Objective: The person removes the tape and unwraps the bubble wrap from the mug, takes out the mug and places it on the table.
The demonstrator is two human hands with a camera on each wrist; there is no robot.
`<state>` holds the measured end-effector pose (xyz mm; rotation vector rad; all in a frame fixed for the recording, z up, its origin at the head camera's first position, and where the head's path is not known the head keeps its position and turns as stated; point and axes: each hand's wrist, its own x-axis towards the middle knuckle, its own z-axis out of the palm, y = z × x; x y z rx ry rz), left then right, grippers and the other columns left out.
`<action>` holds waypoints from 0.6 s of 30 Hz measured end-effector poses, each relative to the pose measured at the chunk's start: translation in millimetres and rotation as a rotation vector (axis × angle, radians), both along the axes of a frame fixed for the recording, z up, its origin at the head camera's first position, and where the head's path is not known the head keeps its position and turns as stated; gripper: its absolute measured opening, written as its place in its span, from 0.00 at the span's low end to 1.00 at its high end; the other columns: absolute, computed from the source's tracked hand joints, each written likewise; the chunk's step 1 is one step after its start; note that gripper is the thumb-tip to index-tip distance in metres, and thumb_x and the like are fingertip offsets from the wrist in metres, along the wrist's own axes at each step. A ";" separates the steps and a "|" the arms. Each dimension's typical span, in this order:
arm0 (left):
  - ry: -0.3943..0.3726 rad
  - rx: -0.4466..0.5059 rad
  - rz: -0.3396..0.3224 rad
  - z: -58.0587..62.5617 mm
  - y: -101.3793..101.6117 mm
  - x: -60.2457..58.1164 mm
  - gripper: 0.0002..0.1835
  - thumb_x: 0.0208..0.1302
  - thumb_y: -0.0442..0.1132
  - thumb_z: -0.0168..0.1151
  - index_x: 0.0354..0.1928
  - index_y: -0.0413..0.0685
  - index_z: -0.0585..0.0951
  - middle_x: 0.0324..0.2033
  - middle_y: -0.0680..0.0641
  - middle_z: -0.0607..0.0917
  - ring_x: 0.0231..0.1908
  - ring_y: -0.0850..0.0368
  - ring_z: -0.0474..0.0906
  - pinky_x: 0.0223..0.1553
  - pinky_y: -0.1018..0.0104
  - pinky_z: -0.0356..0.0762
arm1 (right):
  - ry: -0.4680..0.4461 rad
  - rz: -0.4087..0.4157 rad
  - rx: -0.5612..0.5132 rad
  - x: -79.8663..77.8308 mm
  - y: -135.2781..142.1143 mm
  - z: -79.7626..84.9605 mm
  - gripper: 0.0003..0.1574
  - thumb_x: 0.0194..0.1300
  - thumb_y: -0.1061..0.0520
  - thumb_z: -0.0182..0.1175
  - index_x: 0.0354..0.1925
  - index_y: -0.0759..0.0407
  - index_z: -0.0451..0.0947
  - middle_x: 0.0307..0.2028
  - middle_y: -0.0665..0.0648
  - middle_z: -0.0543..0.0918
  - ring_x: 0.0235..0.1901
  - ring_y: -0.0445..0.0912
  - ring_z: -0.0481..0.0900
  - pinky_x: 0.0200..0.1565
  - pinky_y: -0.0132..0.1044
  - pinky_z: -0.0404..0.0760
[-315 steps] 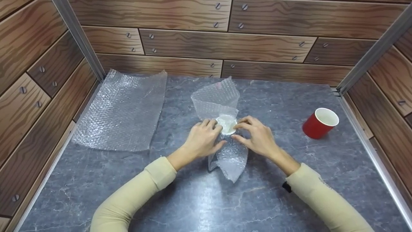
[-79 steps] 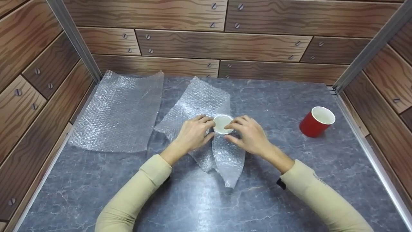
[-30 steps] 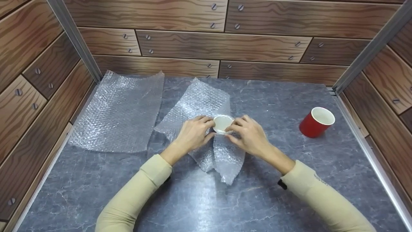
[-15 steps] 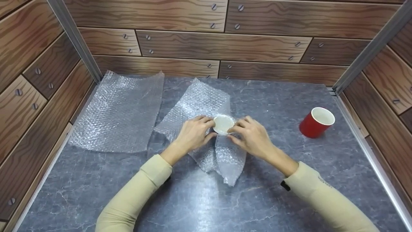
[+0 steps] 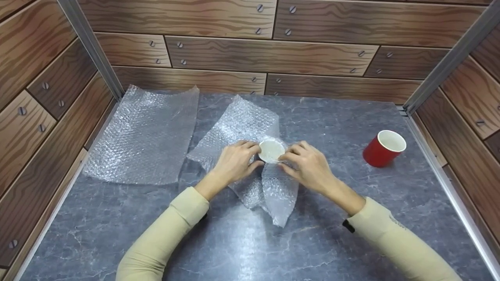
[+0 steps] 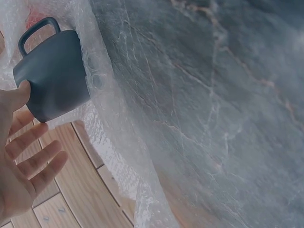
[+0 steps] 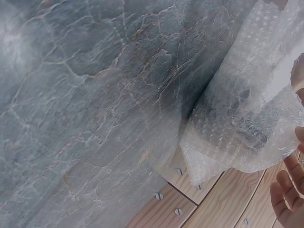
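Observation:
A dark grey-blue mug (image 6: 57, 73) with a loop handle stands on a sheet of bubble wrap (image 5: 250, 121); in the head view only its pale inside (image 5: 271, 151) shows. My left hand (image 5: 236, 160) pinches the rim from the left, thumb (image 6: 21, 95) on the outer wall, the other fingers spread. On the other side my right hand (image 5: 308, 166) pinches a layer of the wrap (image 7: 237, 118) against the rim. That layer covers the mug's right side, and the mug shows dimly through it. A pointed tail of wrap (image 5: 280, 195) hangs toward me.
A second bubble wrap sheet (image 5: 146, 136) lies flat at the left of the grey marbled table (image 5: 332, 242). Toward the right stands a red mug (image 5: 381, 150) with a white inside. Wood-patterned walls (image 5: 273, 54) with metal corner posts enclose the table on three sides.
Over ten seconds, the wrap behind the mug has gone from bunched to spread out leftward. Within the last second my right hand has shifted slightly right along the rim; my left stays put.

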<state>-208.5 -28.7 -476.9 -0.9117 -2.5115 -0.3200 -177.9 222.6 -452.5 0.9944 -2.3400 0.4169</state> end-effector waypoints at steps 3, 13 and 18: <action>-0.006 -0.002 -0.001 0.4 -0.2 -0.1 0.19 0.67 0.59 0.69 0.46 0.53 0.86 0.53 0.53 0.91 0.51 0.51 0.89 0.42 0.57 0.91 | 0.005 -0.001 -0.003 0.7 0.8 0.8 0.10 0.56 0.53 0.79 0.37 0.52 0.90 0.37 0.53 0.89 0.38 0.49 0.82 0.38 0.40 0.85; 0.002 0.035 -0.015 0.7 0.5 0.4 0.17 0.63 0.55 0.74 0.45 0.53 0.86 0.52 0.51 0.92 0.50 0.50 0.89 0.42 0.56 0.91 | 0.040 0.013 -0.011 3.5 6.2 0.8 0.11 0.54 0.55 0.80 0.36 0.52 0.89 0.35 0.53 0.89 0.35 0.47 0.80 0.34 0.38 0.83; -0.011 0.029 -0.008 0.2 0.7 0.3 0.17 0.64 0.56 0.73 0.46 0.53 0.86 0.53 0.52 0.92 0.50 0.50 0.89 0.42 0.56 0.90 | 0.043 0.010 -0.003 6.4 9.8 1.1 0.11 0.54 0.55 0.80 0.36 0.52 0.89 0.35 0.53 0.89 0.34 0.46 0.78 0.33 0.37 0.81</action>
